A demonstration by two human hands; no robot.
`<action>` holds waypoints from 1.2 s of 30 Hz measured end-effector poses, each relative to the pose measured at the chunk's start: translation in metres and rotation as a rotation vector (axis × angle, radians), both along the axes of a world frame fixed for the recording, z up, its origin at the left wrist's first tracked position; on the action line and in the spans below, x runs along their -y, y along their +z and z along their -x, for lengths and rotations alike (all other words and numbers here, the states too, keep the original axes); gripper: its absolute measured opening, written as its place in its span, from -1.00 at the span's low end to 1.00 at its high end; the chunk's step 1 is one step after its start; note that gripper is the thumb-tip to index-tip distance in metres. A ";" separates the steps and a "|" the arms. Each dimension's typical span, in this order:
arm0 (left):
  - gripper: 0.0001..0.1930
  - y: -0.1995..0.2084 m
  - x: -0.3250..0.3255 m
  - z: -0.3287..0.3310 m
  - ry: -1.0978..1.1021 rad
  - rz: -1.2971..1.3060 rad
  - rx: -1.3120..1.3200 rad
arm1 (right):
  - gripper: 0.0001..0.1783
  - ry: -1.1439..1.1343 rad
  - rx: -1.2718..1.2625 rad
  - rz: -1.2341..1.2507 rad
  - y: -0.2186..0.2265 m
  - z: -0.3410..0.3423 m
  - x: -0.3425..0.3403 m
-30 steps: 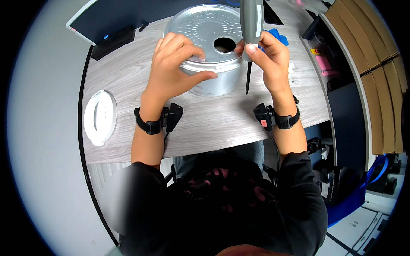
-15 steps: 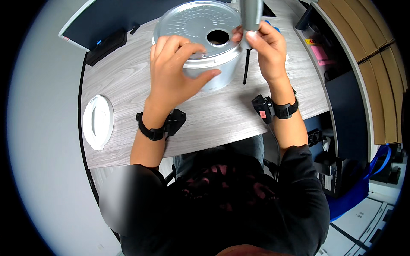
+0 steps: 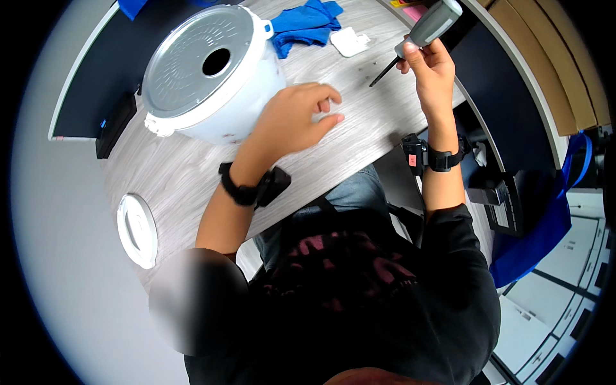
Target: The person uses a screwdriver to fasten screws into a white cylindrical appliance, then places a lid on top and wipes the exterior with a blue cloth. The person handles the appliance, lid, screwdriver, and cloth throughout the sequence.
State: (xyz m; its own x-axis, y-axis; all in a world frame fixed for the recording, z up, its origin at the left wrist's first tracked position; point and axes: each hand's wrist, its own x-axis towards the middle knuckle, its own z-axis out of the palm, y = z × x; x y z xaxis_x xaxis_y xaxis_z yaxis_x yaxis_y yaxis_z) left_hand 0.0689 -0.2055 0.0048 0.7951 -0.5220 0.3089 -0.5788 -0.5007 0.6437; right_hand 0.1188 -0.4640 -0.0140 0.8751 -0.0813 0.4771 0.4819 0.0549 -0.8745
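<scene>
My right hand (image 3: 431,74) grips a screwdriver (image 3: 434,24) by its thick grey handle. Its dark shaft slants down to the left, with the tip over the table. My left hand (image 3: 295,119) is beside the white wall of a round appliance (image 3: 253,106), thumb and forefinger apart, and I see nothing between them. The appliance looks like a rice cooker body, topped by a grey metal plate (image 3: 183,61) with slots and one round dark hole. A tiny screw-like piece (image 3: 376,63) lies on the table, left of the screwdriver handle.
Behind the appliance's right side are a crumpled blue cloth (image 3: 307,27) and a flat white plastic piece (image 3: 350,42). A white oval lid-like part (image 3: 137,231) lies at the table's left edge. A dark partition rises at the back left; shelves with cardboard boxes (image 3: 558,58) stand right.
My left hand has come off the metal plate to the appliance's near right side. My right hand, with the screwdriver, has moved away rightward. The view has turned right.
</scene>
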 end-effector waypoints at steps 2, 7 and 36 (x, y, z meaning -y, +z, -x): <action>-0.71 -0.018 0.022 -0.026 0.025 -0.039 -0.097 | -0.71 -0.081 -0.036 0.037 -0.008 0.004 0.009; -0.65 -0.052 0.074 -0.069 0.162 -0.220 -0.171 | -0.75 -0.139 -0.106 -0.028 -0.018 0.011 0.021; -0.83 -0.029 -0.022 0.028 0.330 0.028 -0.151 | -0.73 0.265 -0.206 -0.088 0.000 0.012 -0.054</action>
State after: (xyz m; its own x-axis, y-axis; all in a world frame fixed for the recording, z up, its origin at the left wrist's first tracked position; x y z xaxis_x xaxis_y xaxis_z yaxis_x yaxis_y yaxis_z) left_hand 0.0405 -0.1838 -0.0242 0.9572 -0.2224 0.1855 -0.2860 -0.6257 0.7257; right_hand 0.1065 -0.4096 -0.0144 0.9486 0.1288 0.2891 0.2541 0.2345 -0.9383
